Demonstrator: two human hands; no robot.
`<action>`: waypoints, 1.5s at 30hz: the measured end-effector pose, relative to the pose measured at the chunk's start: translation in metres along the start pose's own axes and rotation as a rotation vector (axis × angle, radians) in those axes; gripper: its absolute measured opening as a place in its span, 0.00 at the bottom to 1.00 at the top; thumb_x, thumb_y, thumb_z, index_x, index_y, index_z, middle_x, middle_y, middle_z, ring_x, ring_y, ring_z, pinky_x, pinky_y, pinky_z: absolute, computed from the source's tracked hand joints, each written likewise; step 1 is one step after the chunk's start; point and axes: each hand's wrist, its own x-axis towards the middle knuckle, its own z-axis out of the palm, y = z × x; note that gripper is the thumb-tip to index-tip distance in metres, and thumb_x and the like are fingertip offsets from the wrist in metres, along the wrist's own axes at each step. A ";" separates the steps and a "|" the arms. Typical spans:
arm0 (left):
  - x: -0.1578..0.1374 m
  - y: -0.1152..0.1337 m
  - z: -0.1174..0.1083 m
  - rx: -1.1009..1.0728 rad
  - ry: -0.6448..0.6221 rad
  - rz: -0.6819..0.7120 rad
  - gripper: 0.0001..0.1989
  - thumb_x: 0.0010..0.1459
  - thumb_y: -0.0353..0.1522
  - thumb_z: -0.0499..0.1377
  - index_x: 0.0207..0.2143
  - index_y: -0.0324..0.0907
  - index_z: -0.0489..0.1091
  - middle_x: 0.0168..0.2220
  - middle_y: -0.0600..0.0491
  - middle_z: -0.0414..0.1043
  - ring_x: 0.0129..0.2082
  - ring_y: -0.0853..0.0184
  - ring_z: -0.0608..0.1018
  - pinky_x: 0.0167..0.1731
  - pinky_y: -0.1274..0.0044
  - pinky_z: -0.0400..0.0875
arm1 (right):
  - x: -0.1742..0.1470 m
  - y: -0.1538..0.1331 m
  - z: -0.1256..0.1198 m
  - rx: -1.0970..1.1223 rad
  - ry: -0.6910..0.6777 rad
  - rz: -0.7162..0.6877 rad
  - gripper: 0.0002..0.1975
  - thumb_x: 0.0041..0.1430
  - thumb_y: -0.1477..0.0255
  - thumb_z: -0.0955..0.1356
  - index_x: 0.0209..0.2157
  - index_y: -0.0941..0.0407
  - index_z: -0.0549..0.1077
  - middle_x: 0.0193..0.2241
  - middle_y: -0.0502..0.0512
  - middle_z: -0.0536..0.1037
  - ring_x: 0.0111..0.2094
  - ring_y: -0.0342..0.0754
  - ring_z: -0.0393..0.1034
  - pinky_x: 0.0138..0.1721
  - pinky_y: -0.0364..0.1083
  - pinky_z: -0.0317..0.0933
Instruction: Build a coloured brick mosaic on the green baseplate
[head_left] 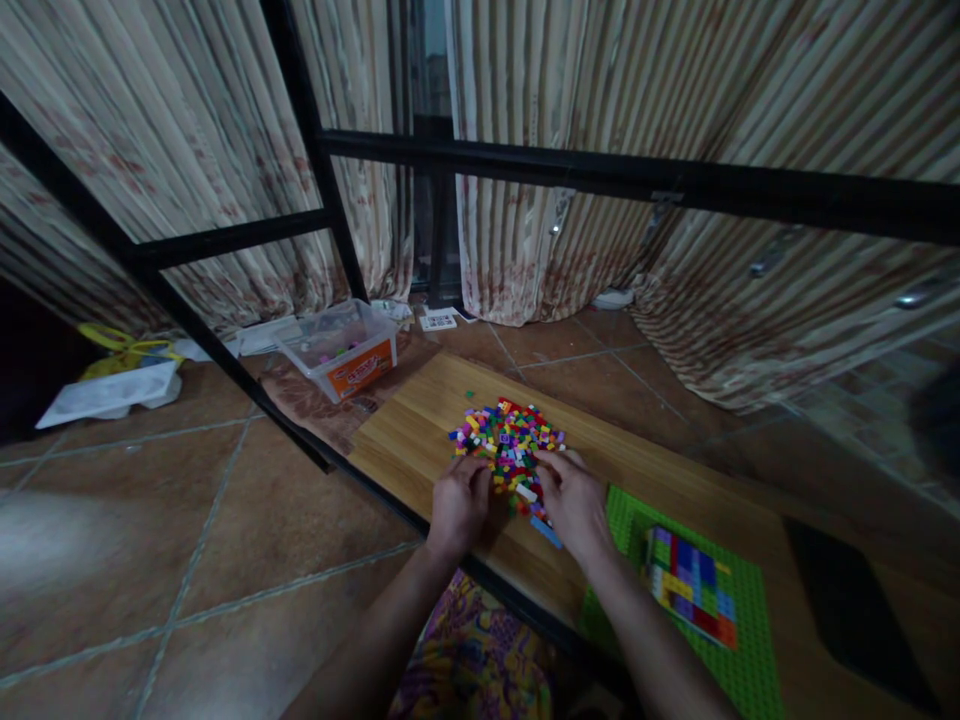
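A pile of small toy bricks (506, 437) in many colours lies on the wooden tabletop (409, 425). At its near left edge, my left hand (459, 503) has its thumb and fingers drawn together; whatever is between them is too small to make out. My right hand (574, 500) is at the pile's right side with fingers bent in a pinch, and what it grips is hidden. Between the hands lie a white brick (526, 493) and a longer blue brick (546, 532). Right of my right arm, a green baseplate (746, 600) carries a block of multicoloured bricks (694, 580).
A clear plastic tub (337, 345) with an orange label stands on the floor beyond the table. Black metal bars (525, 165) cross in front of striped curtains (517, 250). A dark flat panel (855, 610) lies at the table's right end. White trays (112, 392) rest at far left.
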 end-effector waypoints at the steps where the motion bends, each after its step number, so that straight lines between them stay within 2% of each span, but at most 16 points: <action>1: 0.001 -0.002 0.000 0.048 -0.012 0.044 0.08 0.59 0.27 0.55 0.37 0.42 0.74 0.37 0.50 0.76 0.38 0.65 0.78 0.42 0.73 0.72 | 0.007 -0.003 0.003 -0.032 -0.014 -0.037 0.15 0.61 0.72 0.61 0.44 0.54 0.76 0.41 0.55 0.75 0.39 0.48 0.72 0.43 0.47 0.64; 6: 0.000 -0.013 0.003 0.114 -0.010 0.156 0.08 0.61 0.27 0.54 0.41 0.42 0.72 0.41 0.49 0.75 0.41 0.66 0.78 0.44 0.73 0.73 | 0.030 -0.008 0.017 -0.200 -0.103 -0.135 0.13 0.61 0.74 0.63 0.43 0.53 0.77 0.41 0.56 0.73 0.41 0.48 0.70 0.45 0.46 0.63; 10: -0.002 -0.016 0.004 0.106 -0.003 0.178 0.09 0.61 0.26 0.54 0.42 0.42 0.71 0.40 0.50 0.74 0.40 0.67 0.78 0.43 0.75 0.74 | 0.025 0.005 0.014 -0.256 -0.153 -0.139 0.12 0.61 0.75 0.63 0.38 0.53 0.78 0.42 0.55 0.72 0.41 0.48 0.69 0.44 0.45 0.63; 14: -0.004 -0.017 0.006 0.112 -0.040 0.173 0.09 0.62 0.26 0.54 0.41 0.42 0.70 0.40 0.50 0.73 0.40 0.67 0.77 0.42 0.75 0.73 | 0.020 0.012 0.006 -0.276 -0.146 -0.099 0.14 0.60 0.77 0.61 0.34 0.53 0.79 0.42 0.55 0.72 0.40 0.47 0.70 0.43 0.45 0.63; 18: -0.004 -0.018 0.008 0.109 -0.062 0.167 0.09 0.62 0.26 0.53 0.42 0.42 0.70 0.40 0.49 0.73 0.39 0.67 0.76 0.42 0.75 0.73 | 0.033 0.001 0.010 -0.230 -0.131 -0.111 0.15 0.61 0.77 0.60 0.38 0.55 0.79 0.42 0.56 0.72 0.40 0.47 0.70 0.45 0.45 0.62; 21: -0.004 -0.017 0.006 0.100 -0.063 0.172 0.09 0.62 0.25 0.52 0.42 0.42 0.70 0.40 0.50 0.73 0.39 0.67 0.76 0.42 0.75 0.72 | 0.049 -0.011 0.020 -0.232 -0.193 -0.154 0.15 0.61 0.77 0.61 0.41 0.53 0.78 0.42 0.56 0.72 0.43 0.48 0.68 0.47 0.45 0.61; 26: -0.003 -0.016 0.004 0.095 -0.048 0.170 0.10 0.61 0.25 0.53 0.41 0.42 0.70 0.39 0.50 0.73 0.38 0.68 0.77 0.41 0.77 0.72 | 0.067 -0.020 0.030 -0.266 -0.296 -0.146 0.11 0.60 0.76 0.64 0.36 0.54 0.79 0.41 0.57 0.73 0.44 0.50 0.67 0.48 0.47 0.61; 31: -0.001 -0.015 0.003 0.093 -0.058 0.179 0.09 0.61 0.26 0.53 0.41 0.42 0.71 0.39 0.50 0.74 0.39 0.67 0.77 0.41 0.76 0.73 | 0.070 -0.029 0.025 -0.253 -0.295 -0.122 0.10 0.59 0.77 0.64 0.34 0.58 0.79 0.40 0.57 0.74 0.42 0.49 0.67 0.48 0.48 0.61; 35: 0.002 -0.015 0.000 0.123 -0.055 0.186 0.08 0.60 0.29 0.53 0.39 0.42 0.71 0.38 0.49 0.75 0.39 0.65 0.78 0.41 0.75 0.73 | 0.049 -0.050 0.021 -0.231 -0.208 -0.085 0.11 0.63 0.76 0.62 0.36 0.57 0.77 0.40 0.57 0.74 0.45 0.51 0.66 0.49 0.49 0.61; 37: 0.004 -0.015 -0.003 0.157 -0.074 0.201 0.08 0.60 0.30 0.53 0.38 0.42 0.71 0.37 0.49 0.75 0.38 0.64 0.78 0.39 0.74 0.73 | 0.028 -0.064 0.018 -0.058 -0.088 -0.079 0.11 0.63 0.76 0.61 0.38 0.56 0.75 0.38 0.58 0.74 0.43 0.52 0.67 0.45 0.50 0.64; 40: 0.006 -0.015 -0.006 0.210 -0.111 0.251 0.08 0.58 0.31 0.53 0.38 0.42 0.71 0.36 0.49 0.75 0.37 0.62 0.78 0.36 0.74 0.74 | -0.015 -0.080 0.011 0.183 -0.105 -0.127 0.11 0.64 0.77 0.60 0.39 0.54 0.73 0.35 0.54 0.75 0.39 0.48 0.69 0.43 0.48 0.65; 42: 0.007 -0.016 -0.006 0.228 -0.095 0.270 0.10 0.59 0.32 0.53 0.40 0.41 0.71 0.36 0.48 0.76 0.37 0.62 0.78 0.37 0.73 0.74 | -0.043 -0.081 0.002 0.247 -0.117 -0.128 0.11 0.65 0.76 0.60 0.42 0.54 0.72 0.36 0.54 0.75 0.40 0.48 0.70 0.42 0.47 0.65; 45: 0.007 -0.018 -0.003 0.257 -0.055 0.263 0.10 0.60 0.33 0.52 0.40 0.41 0.72 0.37 0.48 0.76 0.37 0.62 0.79 0.39 0.72 0.74 | -0.077 -0.067 -0.015 0.320 -0.065 -0.071 0.13 0.65 0.76 0.59 0.45 0.53 0.72 0.38 0.55 0.77 0.41 0.47 0.71 0.43 0.46 0.66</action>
